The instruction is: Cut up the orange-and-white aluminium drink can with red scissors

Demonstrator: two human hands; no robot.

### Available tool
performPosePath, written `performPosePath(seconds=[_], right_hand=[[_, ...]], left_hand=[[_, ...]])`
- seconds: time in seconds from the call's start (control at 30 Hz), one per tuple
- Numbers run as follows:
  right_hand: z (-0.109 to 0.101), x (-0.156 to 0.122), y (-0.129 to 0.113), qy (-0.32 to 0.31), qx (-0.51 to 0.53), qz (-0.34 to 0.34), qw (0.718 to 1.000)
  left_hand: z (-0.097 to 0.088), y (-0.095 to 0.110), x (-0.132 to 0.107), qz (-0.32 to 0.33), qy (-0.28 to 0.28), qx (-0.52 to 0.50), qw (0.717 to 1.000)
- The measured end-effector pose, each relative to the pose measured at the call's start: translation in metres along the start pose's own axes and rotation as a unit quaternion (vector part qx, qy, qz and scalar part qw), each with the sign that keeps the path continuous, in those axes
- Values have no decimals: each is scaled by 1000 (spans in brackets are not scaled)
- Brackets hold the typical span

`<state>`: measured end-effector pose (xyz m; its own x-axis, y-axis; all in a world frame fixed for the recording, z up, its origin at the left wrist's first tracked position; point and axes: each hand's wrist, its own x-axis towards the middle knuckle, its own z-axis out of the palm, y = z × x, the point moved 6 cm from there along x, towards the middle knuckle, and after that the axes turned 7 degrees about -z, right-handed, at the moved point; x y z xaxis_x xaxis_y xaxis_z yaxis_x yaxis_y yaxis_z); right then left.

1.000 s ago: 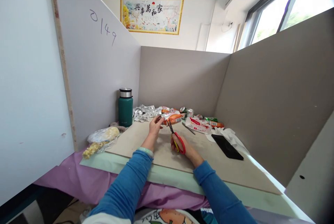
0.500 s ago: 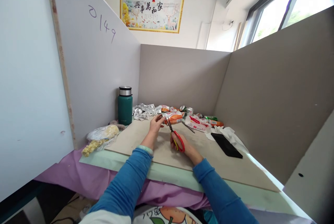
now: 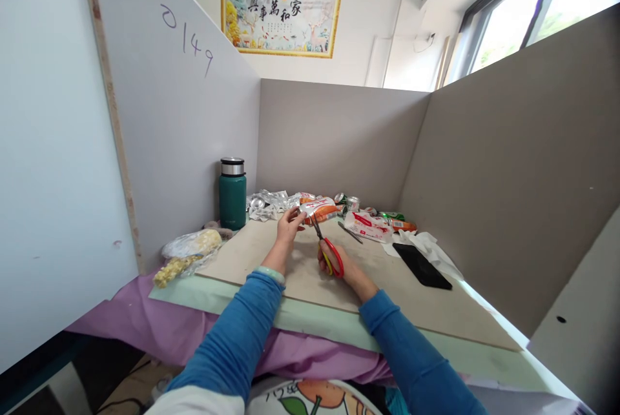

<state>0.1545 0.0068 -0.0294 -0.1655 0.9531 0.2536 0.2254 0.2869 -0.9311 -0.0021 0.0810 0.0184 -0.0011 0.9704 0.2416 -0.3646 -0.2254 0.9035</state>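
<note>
My left hand (image 3: 288, 229) pinches the near left end of an orange-and-white drink can (image 3: 323, 210), held just over the board; it looks cut or flattened. My right hand (image 3: 349, 268) grips a pair of scissors (image 3: 335, 252) with red and yellow handles. Their dark blades point up and away, lying against the can's near side close to my left fingertips. Whether the blades are biting into the metal I cannot make out. Right of the can, a slim dark tool (image 3: 349, 232) lies on the board.
Cut silvery metal (image 3: 266, 204) and several cans line the back. A red-and-white packet (image 3: 368, 226), white tissue (image 3: 431, 250) and black phone-like slab (image 3: 421, 266) lie right. A green flask (image 3: 232, 194) and bagged yellowish food (image 3: 191, 245) stand left. Grey partitions (image 3: 339, 137) enclose the board (image 3: 387, 305).
The can in my left hand has tilted a little, its far end rising. The scissors stay at its near edge with the blades slightly closer together. The view has shifted slightly.
</note>
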Motion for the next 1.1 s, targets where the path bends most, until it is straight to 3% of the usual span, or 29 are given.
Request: performPosePath(seconds=[0.2,0.47,0.77,1.1], right_hand=[[-1,2,5,4,7,13,1000],[1,-6,-11,-10,-12,-5,1000],[2,1,-2,6,-12,23,1000],[5,-8,-22,14,-27,38,999]], left_hand=[[1,5,-2,14,-4,8,1000],[-1,12,-3,51,8,13,999],[0,13,-1,82,6,9,997],[-3,12,1,104,17,10,994]])
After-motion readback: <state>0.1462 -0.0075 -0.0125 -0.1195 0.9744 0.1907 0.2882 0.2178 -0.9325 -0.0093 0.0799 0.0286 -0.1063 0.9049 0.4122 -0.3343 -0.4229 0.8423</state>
